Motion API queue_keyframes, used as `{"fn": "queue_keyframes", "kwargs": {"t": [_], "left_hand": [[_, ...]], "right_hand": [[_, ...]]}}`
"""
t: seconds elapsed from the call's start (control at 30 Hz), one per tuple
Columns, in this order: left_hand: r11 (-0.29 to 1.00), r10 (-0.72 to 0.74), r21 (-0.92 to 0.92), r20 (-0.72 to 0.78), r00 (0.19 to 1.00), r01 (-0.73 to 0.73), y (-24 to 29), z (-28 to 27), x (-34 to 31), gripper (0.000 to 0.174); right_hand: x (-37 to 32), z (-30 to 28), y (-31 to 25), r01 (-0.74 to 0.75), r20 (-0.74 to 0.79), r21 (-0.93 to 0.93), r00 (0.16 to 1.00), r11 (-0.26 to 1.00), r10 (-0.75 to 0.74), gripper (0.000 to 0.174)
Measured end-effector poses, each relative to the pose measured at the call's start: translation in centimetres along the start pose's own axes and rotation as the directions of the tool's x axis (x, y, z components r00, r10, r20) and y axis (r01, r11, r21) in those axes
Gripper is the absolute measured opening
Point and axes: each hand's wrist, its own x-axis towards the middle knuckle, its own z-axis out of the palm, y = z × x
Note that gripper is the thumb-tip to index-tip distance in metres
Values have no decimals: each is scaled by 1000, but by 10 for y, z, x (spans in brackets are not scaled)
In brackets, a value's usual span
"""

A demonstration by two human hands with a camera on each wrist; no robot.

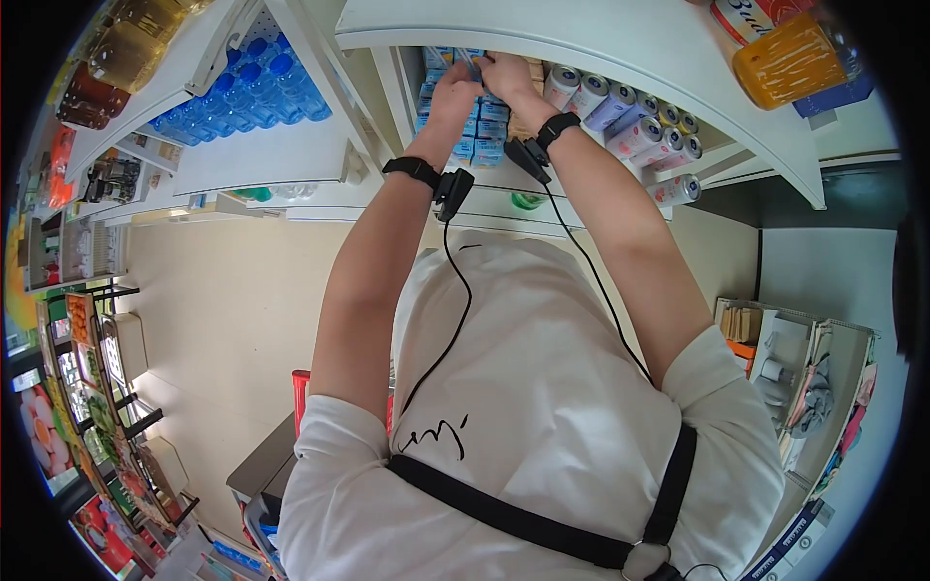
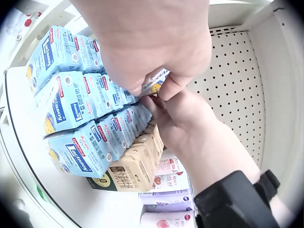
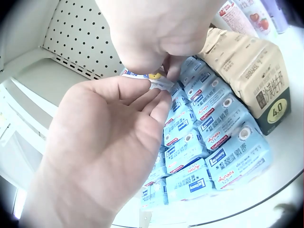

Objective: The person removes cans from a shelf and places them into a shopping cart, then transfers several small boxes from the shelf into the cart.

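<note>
Over the far end of the carton rows, both hands meet at one small blue-and-white soy milk carton (image 3: 156,81) with a yellow figure, mostly covered by fingers. My left hand (image 3: 109,123) grips it between thumb and fingers. My right hand (image 2: 183,118) pinches at its edge from the other side, fingertips close to the left hand's. Beneath and beside them, light blue Lactasoy cartons (image 2: 71,102) stand in several rows on the shelf. Tan cartons (image 3: 251,71) with a dark green end line up directly alongside.
Drink cans (image 1: 635,121) stand right of the tan cartons. A perforated panel (image 2: 228,85) lies behind the hands. Above, a white shelf edge (image 1: 581,34) overhangs the arms. Blue-capped bottles (image 1: 247,97) fill a compartment at left, and an orange jar (image 1: 790,63) sits on the upper right shelf.
</note>
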Motion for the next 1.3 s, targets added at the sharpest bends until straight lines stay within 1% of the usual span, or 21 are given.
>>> {"fn": "queue_keyframes", "kwargs": {"t": [0.1, 0.13, 0.23, 0.33, 0.4, 0.47, 0.57, 0.6, 0.67, 0.73, 0.77, 0.8, 0.87, 0.9, 0.93, 1.0, 1.03, 1.07, 1.1, 1.17, 1.3], "left_hand": [[976, -114, -169, 126, 985, 135, -16, -12, 22, 68], [976, -114, -170, 126, 986, 134, -17, -12, 23, 68], [928, -77, -356, 118, 990, 114, -24, -13, 26, 58], [916, -53, -392, 92, 994, 86, -32, -12, 30, 55], [909, -39, -412, 75, 996, 67, -36, -13, 32, 53], [905, -26, -419, 117, 993, 73, -35, -15, 29, 48], [903, -13, -426, 106, 994, 58, -24, -16, 15, 44], [903, -12, -427, 84, 996, 47, -18, -15, 7, 42], [902, 1, -432, 37, 999, 15, -8, -17, -12, 41], [978, -35, -203, 46, 998, 43, 2, -23, -33, 53], [978, -16, -208, 10, 1000, 18, 5, -26, -40, 53], [956, -38, -291, 6, 999, 38, 2, -28, -46, 50], [912, -73, -408, -46, 996, 48, 11, -29, -68, 41], [896, -89, -443, -98, 991, 37, 19, -27, -80, 33], [892, -100, -450, -124, 987, 34, 16, -29, -87, 32], [872, -87, -488, -200, 976, -22, 8, -34, -104, 31], [851, -71, -521, -239, 968, -66, 4, -33, -116, 30], [851, -51, -509, -327, 944, -130, 0, -33, -128, 30], [830, -70, -533, -393, 917, -165, -8, -30, -140, 30], [796, -94, -551, -519, 850, -248, -27, -18, -169, 29], [700, -154, -597, -663, 732, -393, -66, 16, -225, 28]], "right_hand": [[-1, -1, -5, -8, 16, 22, 1000, 1000, 8, 31], [-1, -4, -8, -15, 26, 35, 1000, 999, 14, 30], [-3, -13, -16, -18, 47, 36, 999, 999, 16, 30], [-3, -12, -11, -12, 72, 8, 997, 1000, 12, 32], [-3, -9, -8, 37, 87, -44, 996, 998, -33, 32], [-3, -9, -7, 71, 98, -69, 993, 995, -64, 31], [-20, -17, -15, 132, -52, -50, 989, 990, -135, 30], [-23, -19, -15, 149, -45, -46, 988, 988, -151, 30], [-31, -29, -18, 201, -48, -145, 977, 969, -209, 31], [-46, -43, -25, 137, 84, -39, 988, 990, -133, 32], [-52, -42, -24, 111, 119, 32, 986, 993, -114, 32], [-60, -37, -18, 83, 163, 102, 982, 991, -99, 33], [-75, -35, -15, -13, 264, 375, 960, 927, -93, 34], [-84, -47, -28, -111, 355, 476, 932, 872, -75, 35], [-92, -58, -42, -215, 456, 556, 887, 803, -78, 36], [-104, -46, -38, -327, 530, 678, 838, 659, -130, 39], [-113, -47, -37, -361, 582, 660, 801, 659, -144, 40], [-118, -50, -45, -391, 630, 639, 760, 663, -158, 41], [-122, -45, -45, -388, 669, 635, 709, 668, -224, 41], [-132, -40, -39, -408, 736, 599, 619, 689, -273, 39], [-155, -42, -42, -435, 828, 526, 457, 731, -324, 38]]}}
